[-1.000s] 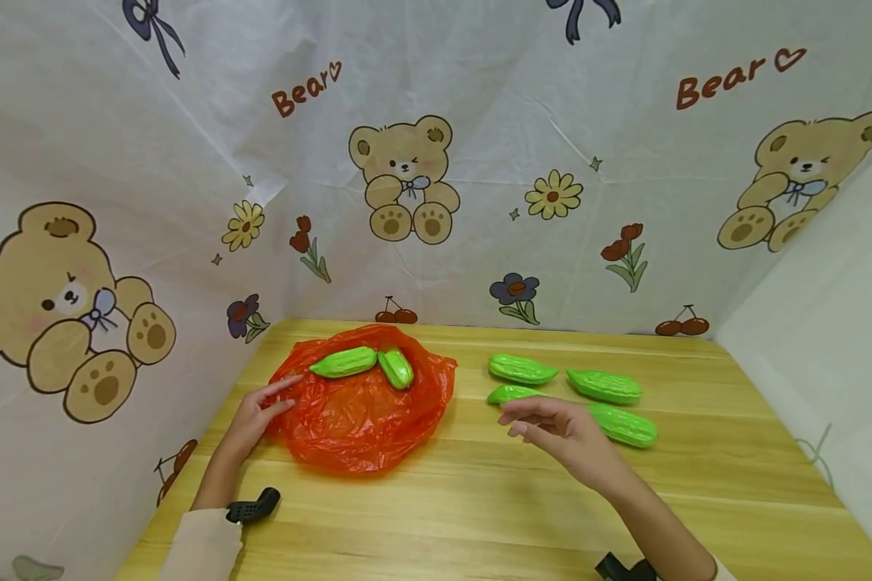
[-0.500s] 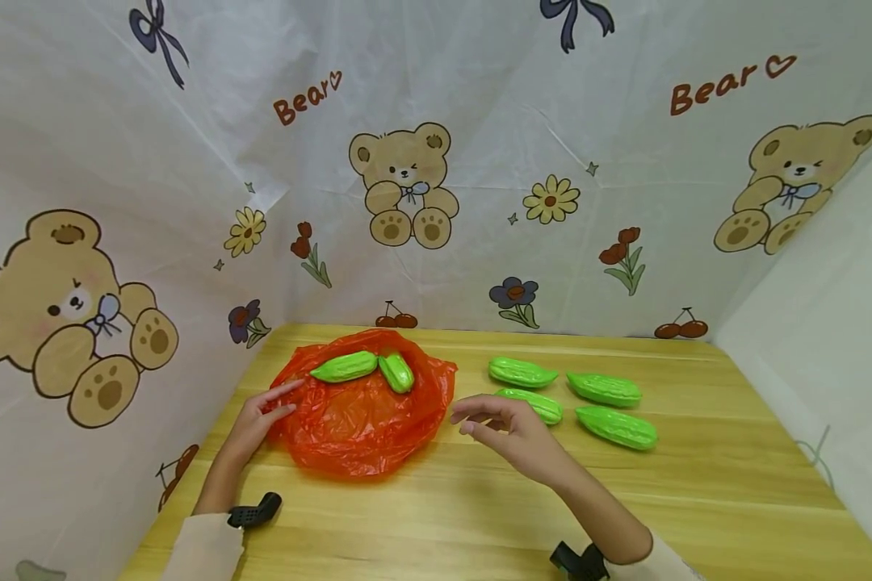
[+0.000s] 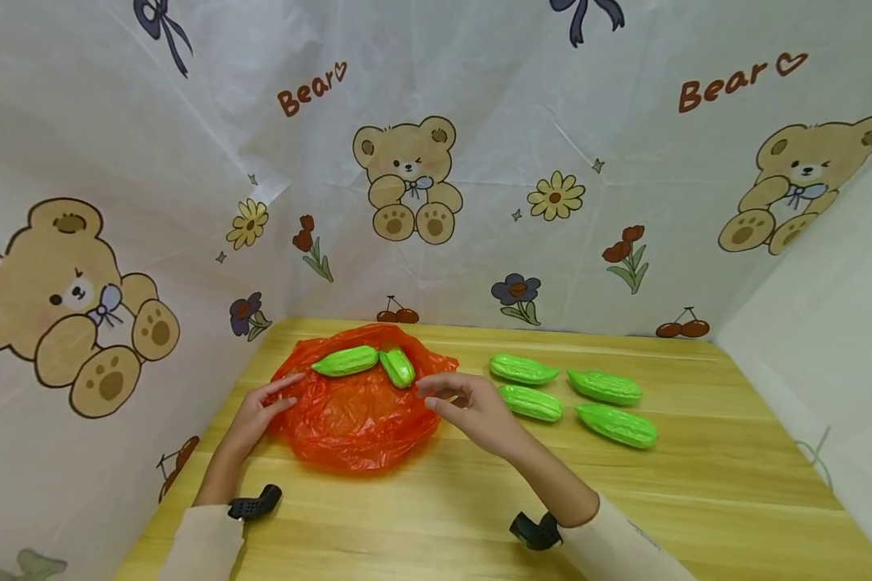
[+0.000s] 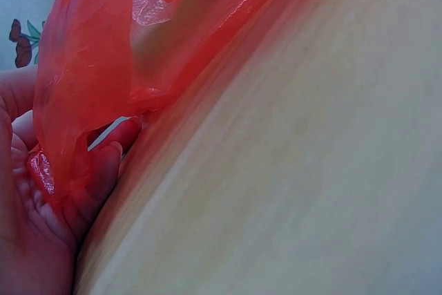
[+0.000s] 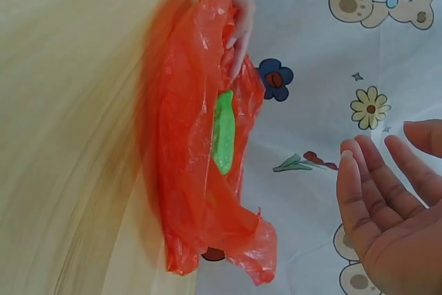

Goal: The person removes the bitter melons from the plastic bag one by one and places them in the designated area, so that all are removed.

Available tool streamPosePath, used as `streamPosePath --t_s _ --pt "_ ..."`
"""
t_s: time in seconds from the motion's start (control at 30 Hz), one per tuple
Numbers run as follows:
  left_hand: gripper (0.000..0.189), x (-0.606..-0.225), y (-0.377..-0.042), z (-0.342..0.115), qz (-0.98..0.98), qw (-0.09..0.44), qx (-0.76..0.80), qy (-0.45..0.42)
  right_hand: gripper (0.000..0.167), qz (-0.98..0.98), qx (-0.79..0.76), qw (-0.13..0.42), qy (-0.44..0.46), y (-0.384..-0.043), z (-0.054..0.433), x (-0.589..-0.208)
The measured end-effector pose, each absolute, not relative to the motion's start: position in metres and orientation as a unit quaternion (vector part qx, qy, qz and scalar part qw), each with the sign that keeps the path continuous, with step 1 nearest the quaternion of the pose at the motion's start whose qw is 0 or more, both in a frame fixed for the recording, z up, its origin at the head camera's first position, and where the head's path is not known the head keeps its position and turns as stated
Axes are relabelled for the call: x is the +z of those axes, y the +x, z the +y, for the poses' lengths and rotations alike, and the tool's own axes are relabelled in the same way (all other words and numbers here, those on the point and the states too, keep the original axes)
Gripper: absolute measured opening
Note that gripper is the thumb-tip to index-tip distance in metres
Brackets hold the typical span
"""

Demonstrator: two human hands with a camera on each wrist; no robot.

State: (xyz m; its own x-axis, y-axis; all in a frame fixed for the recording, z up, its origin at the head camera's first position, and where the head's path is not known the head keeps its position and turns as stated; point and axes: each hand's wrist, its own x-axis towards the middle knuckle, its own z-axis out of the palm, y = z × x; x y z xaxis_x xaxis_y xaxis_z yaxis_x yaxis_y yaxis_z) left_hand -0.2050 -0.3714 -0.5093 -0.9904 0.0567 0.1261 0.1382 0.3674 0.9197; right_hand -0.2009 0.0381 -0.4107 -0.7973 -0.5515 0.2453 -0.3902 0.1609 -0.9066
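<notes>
red bag (image 3: 356, 453) holds two green gourds (image 3: 345, 361); left fingers (image 3: 279, 386) hold its edge

A pale yellow wooden table (image 3: 407, 524), marked by streaks of grain, is shown with its far edge set against a printed cloth (image 3: 480, 266). Its left side is taken up by a crumpled red plastic bag (image 3: 356, 440). On the right, four bright green ridged gourds are laid out in two rows: two on the far side (image 3: 523, 369) (image 3: 605, 387), two on the near side (image 3: 532, 403) (image 3: 616, 425), all lying flat.
</notes>
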Motion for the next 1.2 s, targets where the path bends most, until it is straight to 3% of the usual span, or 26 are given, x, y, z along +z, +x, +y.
streamPosePath --t_s 0.43,0.73,1.2 --pt "0.044 -0.506 -0.205 -0.37 -0.827 0.035 -0.558 -0.062 0.022 0.791 -0.534 0.025 -0.298 -0.231 0.006 -0.426" --pt "0.044 -0.504 -0.204 -0.372 -0.83 0.034 -0.553 -0.059 0.026 0.799 -0.54 0.029 -0.263 -0.254 -0.011 -0.442" --pt "0.045 -0.536 -0.217 -0.386 -0.832 0.047 -0.551 -0.057 0.03 0.827 -0.521 -0.004 -0.21 -0.275 -0.029 -0.461"
